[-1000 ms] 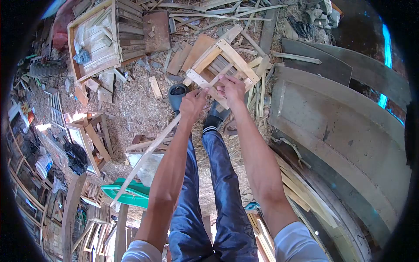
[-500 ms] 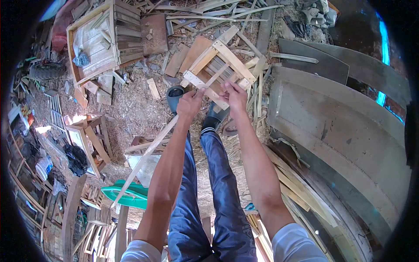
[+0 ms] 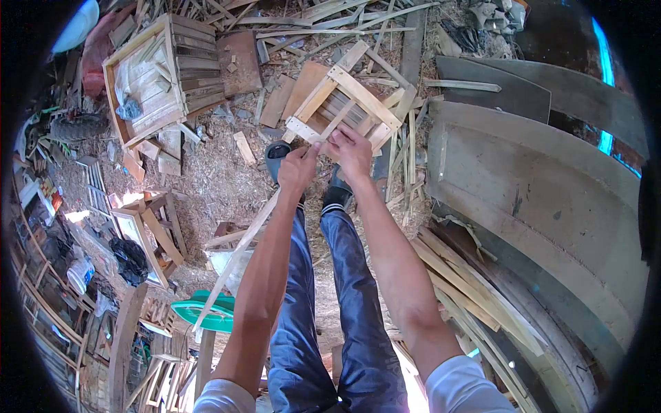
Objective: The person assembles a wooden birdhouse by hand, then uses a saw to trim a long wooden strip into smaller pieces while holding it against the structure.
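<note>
My left hand [image 3: 299, 168] is closed round a long, thin wooden strip [image 3: 237, 258]. The strip slants from beside my left forearm, through the hand, to the small slatted wooden crate [image 3: 365, 93] in front of my feet. Its far end lies across the crate's opening. Close beside the left hand, my right hand [image 3: 352, 153] has its fingers pinched together at the strip, over the crate's near side. Whatever may be between those fingertips is hidden or too small to make out.
A larger wooden crate [image 3: 141, 89] with scraps inside stands at the upper left. Long boards [image 3: 475, 289] lie at my right, below a big brown panel [image 3: 523, 186]. A green plastic object [image 3: 206, 311] is at lower left. Wood shavings and offcuts cover the ground.
My right hand has moved left, its fingertips now at the strip beside my left hand. The left hand keeps its hold on the strip. The view has shifted slightly.
</note>
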Motion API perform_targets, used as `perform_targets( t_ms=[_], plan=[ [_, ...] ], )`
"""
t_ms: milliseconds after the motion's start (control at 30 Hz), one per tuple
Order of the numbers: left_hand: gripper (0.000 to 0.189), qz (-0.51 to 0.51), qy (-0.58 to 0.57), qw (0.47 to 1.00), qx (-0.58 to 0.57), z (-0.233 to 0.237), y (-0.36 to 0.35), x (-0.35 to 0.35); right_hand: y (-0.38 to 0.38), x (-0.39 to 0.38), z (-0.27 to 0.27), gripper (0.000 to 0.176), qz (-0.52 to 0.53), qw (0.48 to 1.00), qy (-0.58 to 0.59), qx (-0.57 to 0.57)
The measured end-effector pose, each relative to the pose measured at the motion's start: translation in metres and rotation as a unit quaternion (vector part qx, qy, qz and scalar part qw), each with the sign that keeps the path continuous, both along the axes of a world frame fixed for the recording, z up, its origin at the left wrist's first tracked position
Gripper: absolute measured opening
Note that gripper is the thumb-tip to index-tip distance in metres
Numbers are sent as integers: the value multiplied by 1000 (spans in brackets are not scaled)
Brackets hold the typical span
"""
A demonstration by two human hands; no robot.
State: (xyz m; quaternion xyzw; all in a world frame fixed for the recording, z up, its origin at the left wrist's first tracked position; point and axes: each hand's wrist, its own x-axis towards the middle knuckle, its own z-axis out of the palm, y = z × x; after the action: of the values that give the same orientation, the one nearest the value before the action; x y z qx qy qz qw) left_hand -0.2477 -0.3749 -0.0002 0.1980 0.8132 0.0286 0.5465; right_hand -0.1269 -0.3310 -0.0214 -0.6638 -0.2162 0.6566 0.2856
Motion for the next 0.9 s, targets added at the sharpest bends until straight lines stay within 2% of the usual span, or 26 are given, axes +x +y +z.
perform_targets(
  t_ms=[133, 200, 333, 467, 533, 633, 900],
  plan=[
    [63, 21, -2, 1000, 2, -17, -7, -2, 1, -6, 2, 29, -35, 999, 4, -12],
    [65, -13, 37, 999, 8, -31, -13, -3, 5, -8, 4, 32, -22, 999, -5, -27],
    [66, -10, 0, 1000, 5, -12, -2, -5, 9, -4, -1, 35, 32, 997, -52, -41],
    [65, -28, 50, 998, -2, -16, -2, -4, 8, 2, -4, 31, 55, 995, -72, -42],
    [64, -46, 74, 996, -4, -15, -1, -3, 4, 7, 0, 28, -3, 998, -47, -36],
    [58, -34, 77, 996, 20, -8, -1, 1, 1, 19, 2, 28, -23, 998, -57, -10],
    [54, -7, 57, 997, 46, -2, -1, 4, 6, 31, 7, 29, -2, 998, -52, -20]
  ],
)
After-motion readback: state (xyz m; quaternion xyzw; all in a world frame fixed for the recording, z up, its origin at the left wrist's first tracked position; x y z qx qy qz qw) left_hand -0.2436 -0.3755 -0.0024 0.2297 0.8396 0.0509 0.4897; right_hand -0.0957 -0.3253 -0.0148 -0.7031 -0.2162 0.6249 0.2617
